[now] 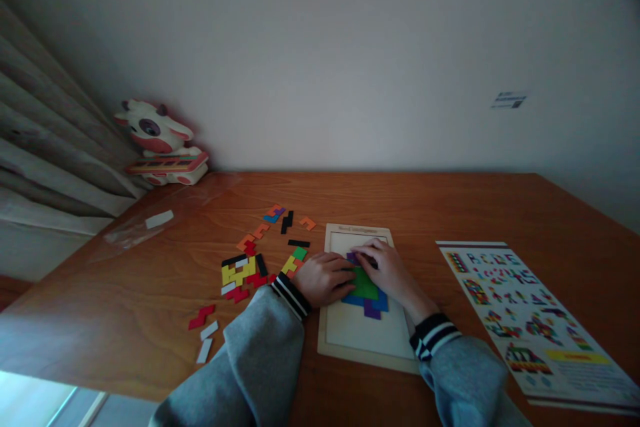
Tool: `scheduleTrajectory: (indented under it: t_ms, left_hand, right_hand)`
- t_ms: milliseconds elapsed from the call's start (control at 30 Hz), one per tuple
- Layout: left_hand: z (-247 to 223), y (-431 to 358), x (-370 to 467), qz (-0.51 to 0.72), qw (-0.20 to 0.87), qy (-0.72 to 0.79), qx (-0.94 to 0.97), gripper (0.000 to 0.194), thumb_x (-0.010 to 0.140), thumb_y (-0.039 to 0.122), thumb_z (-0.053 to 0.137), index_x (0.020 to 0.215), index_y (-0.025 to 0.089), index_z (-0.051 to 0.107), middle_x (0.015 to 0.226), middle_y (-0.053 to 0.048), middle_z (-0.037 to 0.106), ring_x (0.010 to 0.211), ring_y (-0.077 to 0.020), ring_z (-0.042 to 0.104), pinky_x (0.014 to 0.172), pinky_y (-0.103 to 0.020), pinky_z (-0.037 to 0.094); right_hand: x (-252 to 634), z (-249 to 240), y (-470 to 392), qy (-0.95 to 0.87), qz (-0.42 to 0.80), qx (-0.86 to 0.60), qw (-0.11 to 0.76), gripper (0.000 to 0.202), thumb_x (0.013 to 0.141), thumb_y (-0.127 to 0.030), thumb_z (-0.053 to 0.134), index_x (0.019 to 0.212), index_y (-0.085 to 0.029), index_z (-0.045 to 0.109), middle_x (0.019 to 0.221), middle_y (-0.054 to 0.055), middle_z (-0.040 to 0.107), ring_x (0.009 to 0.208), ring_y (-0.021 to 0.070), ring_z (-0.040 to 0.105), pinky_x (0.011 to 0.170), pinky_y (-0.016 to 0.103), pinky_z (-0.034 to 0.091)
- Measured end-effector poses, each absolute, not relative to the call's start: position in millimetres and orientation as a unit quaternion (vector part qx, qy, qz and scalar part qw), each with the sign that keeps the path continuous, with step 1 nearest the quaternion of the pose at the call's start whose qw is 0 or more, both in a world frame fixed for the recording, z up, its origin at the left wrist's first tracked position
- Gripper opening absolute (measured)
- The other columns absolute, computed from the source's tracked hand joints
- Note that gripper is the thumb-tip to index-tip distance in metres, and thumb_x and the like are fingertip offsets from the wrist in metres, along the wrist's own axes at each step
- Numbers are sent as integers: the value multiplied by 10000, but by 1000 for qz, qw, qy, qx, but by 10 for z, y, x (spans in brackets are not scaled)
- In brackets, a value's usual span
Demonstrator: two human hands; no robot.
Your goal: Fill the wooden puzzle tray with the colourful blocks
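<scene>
A wooden puzzle board [360, 347] with a raised pale rim lies before me. Green pieces [364, 285] sit together in its middle, bordered below by blue pieces [381, 301] and a purple piece [372, 309]. My left hand [326, 279] lies over the board's left edge, its lowered fingertips touching the green pieces. At the top of this cluster, my right hand [383, 268] has thumb and fingers closed at another purple puzzle piece [353, 258], which they partly cover.
Left of the board lie several loose pieces, including yellow pieces [240, 273], a red piece [202, 317] and white pieces [205, 350]. A printed pattern sheet [530, 320] lies on the right. A cow-shaped toy keyboard [167, 163] stands at the back left beside a curtain [55, 140].
</scene>
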State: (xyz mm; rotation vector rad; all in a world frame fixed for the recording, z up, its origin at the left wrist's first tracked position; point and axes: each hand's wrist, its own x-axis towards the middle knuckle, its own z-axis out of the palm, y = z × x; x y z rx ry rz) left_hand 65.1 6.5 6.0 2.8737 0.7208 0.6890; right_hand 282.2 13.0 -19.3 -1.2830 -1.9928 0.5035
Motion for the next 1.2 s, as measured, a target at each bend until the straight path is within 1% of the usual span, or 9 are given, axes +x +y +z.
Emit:
scheduleTrajectory:
  t_ms: [300, 467, 567, 633, 700, 800, 933, 1033, 1200]
  left_hand:
    - [8, 65, 650, 225, 42, 245, 942, 255, 967, 370, 547, 1062, 207, 719, 1112, -79, 717, 1023, -217, 657, 885, -347, 543]
    - [-11, 73, 636, 227, 46, 239, 943, 322, 976, 430, 532, 1131, 199, 693, 1256, -94, 671, 1148, -240, 615, 959, -381, 532]
    - [6, 61, 622, 227, 64, 230, 944, 383, 959, 477, 545, 1193, 203, 672, 1330, -93, 637, 1207, -260, 591, 1001, -408, 517]
    - [24, 49, 615, 219, 76, 226, 946, 414, 945, 500, 554, 1211, 203, 668, 1346, -92, 630, 1215, -271, 589, 1011, -423, 515]
    - [43, 38, 610, 212, 85, 223, 948, 427, 936, 500, 561, 1219, 199, 668, 1349, -93, 629, 1216, -281, 590, 1012, -436, 517]
    - [62, 31, 603, 204, 90, 222, 949, 422, 928, 480, 567, 1220, 194, 671, 1346, -93, 632, 1213, -291, 593, 1012, -451, 519]
    - [52, 31, 592, 203, 96, 225, 948, 389, 922, 450, 583, 1201, 198, 681, 1335, -94, 638, 1199, -282, 600, 1011, -438, 520]
    - [28, 29, 584, 209, 98, 226, 946, 392, 911, 455, 606, 1198, 200, 681, 1322, -102, 643, 1200, -277, 597, 1019, -431, 515]
    - [23, 23, 573, 214, 94, 228, 945, 396, 909, 473, 614, 1179, 195, 691, 1297, -102, 659, 1178, -279, 607, 1001, -433, 528]
  right_hand:
    - [2819, -195, 104, -787, 163, -494, 331, 170, 938, -297, 564, 988, -242, 718, 981, 74, 666, 948, 233, 639, 841, 405, 537]
    - [2874, -78, 53, -778, 182, -472, 373, 227, 992, -316, 480, 1025, -225, 686, 1029, 81, 680, 997, 225, 637, 902, 417, 530]
    - [3044, 1, -96, -783, 179, -457, 383, 226, 980, -354, 515, 1082, -238, 680, 1089, 82, 692, 1057, 233, 638, 952, 426, 522]
    - [3206, 19, -233, -802, 175, -445, 358, 285, 944, -391, 583, 1181, -253, 662, 1179, 82, 684, 1128, 242, 622, 995, 431, 509]
    - [3362, 10, -356, -822, 170, -443, 315, 429, 893, -435, 656, 1288, -269, 620, 1291, 84, 648, 1204, 256, 586, 1041, 453, 484]
    - [3492, -12, -454, -847, 172, -433, 255, 520, 862, -477, 690, 1339, -287, 602, 1374, 74, 613, 1266, 269, 543, 1066, 479, 463]
    - [3441, 9, -453, -860, 174, -429, 215, 555, 833, -531, 706, 1316, -267, 637, 1341, 87, 645, 1215, 280, 571, 1040, 485, 476]
    - [3368, 29, -442, -865, 170, -425, 207, 515, 847, -542, 686, 1277, -259, 669, 1333, 85, 653, 1183, 279, 581, 1029, 482, 476]
    - [3338, 23, -461, -863, 164, -434, 197, 512, 859, -530, 677, 1310, -290, 643, 1371, 62, 628, 1200, 285, 555, 1043, 509, 440]
